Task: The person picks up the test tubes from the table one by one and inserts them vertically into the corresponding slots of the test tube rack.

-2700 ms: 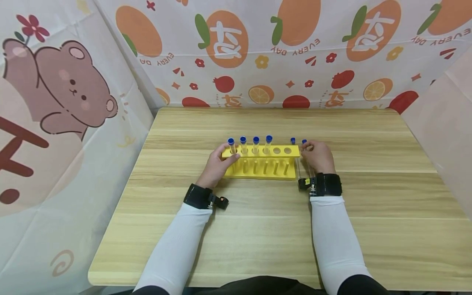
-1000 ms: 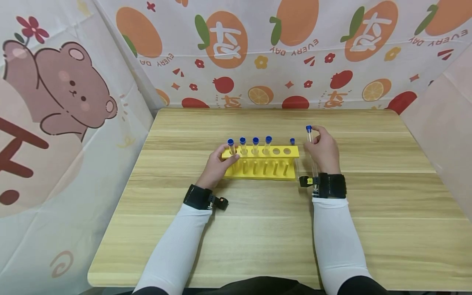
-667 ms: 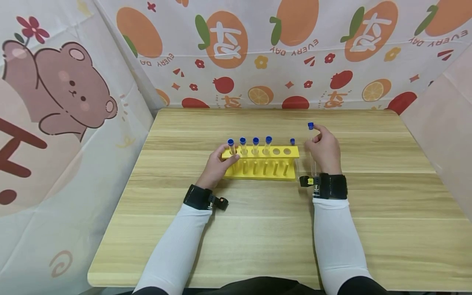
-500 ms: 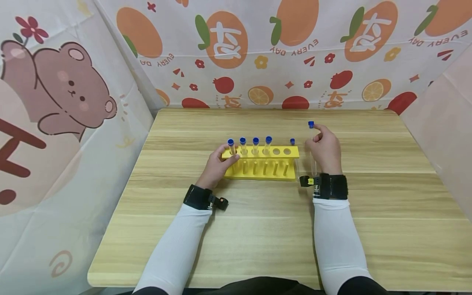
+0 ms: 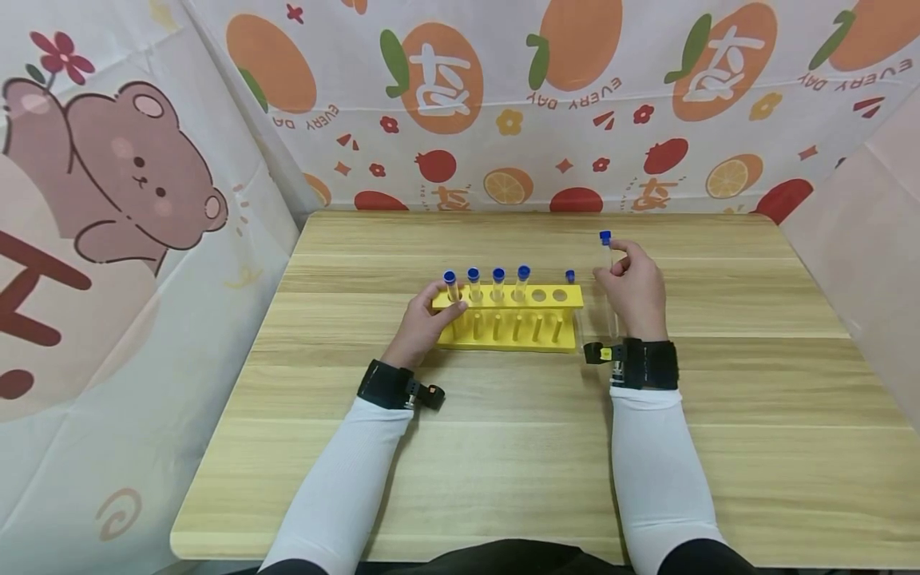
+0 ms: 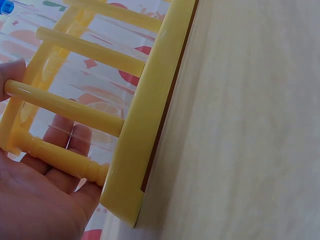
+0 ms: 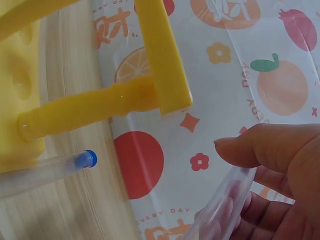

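brown bear print on pale cloth at far left, next to the wood desk. white left sleeve, then black left strap with small camera. left hand at the left end of the yellow rack, fingers grasping it: thumb on the front of the top plate, others behind the end post in left wrist view. rack sits upright on the desk, long side facing the person. four clear tubes stand in its holes from the left end on, blue caps up above the plate; yellow pegs in a row below. two round holes show at the right end. fruit-print cloth behind, across the back. loose capped tube lies on the desk just beside the rack's right end, cap away from the person. further right, held tube, clear, apart from the rack, blue cap poking out past the fingers. right hand pinches it, fingers grasping it against the thumb. black right strap, white right sleeve, plain pale cloth at far right.
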Tool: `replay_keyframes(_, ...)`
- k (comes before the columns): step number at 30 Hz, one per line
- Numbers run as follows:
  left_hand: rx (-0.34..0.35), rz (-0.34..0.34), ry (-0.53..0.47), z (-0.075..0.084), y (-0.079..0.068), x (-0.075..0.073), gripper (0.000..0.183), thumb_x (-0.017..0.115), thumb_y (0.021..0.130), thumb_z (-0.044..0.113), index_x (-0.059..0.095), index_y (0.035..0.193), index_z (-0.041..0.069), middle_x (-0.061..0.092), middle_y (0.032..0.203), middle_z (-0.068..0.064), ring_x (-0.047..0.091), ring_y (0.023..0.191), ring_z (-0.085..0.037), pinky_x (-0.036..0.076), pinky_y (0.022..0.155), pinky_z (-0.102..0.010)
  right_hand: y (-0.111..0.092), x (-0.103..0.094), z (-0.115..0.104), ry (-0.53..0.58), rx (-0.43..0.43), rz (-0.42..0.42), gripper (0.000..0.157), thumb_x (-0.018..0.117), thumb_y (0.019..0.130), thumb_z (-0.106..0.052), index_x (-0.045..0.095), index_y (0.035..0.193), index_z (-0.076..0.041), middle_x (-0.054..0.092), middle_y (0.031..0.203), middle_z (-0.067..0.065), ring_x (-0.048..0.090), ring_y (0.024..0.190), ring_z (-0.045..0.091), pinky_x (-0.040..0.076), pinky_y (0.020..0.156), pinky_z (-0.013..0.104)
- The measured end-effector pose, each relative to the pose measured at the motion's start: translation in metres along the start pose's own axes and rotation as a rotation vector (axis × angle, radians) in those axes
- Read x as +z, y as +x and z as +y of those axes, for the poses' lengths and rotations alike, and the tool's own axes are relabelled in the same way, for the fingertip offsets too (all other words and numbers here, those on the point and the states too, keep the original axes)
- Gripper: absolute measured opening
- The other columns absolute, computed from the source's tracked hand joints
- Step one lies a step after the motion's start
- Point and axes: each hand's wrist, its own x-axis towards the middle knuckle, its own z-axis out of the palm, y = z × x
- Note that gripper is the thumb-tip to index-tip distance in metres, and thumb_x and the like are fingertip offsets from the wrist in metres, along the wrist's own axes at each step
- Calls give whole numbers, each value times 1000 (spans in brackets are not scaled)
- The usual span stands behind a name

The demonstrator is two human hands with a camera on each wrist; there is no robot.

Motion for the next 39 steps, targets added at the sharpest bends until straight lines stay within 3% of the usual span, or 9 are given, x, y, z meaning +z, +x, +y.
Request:
replay_keyframes(12,-17,-17,4,3,4,-1,38,65,95,17,55,130,4,42,152,-12,54,115,-23,50,86,-20,-4,-4,-11,32,-41,47,45,70,92,-28,55,133,-14,53,89,9,48,79,25,41,66,33)
replay_keyframes(30,68,-7,21,-3,3,-2,40,69,93,28,58,128,11,46,148,-8,52,123,-25,51,88,-23,-9,-7,-19,92,-122,94,38,71,91,-30,61,122,-12,55,87,8,50,79,23,43,68,30)
replay_keyframes(39,39,-14,12,-2,4,-2,40,67,94,23,56,130,7,43,151,-10,51,123,-28,50,87,-20,-12,-10,-20,101,-183,122,39,68,92,-37,65,124,-15,58,88,7,51,80,20,43,69,26)
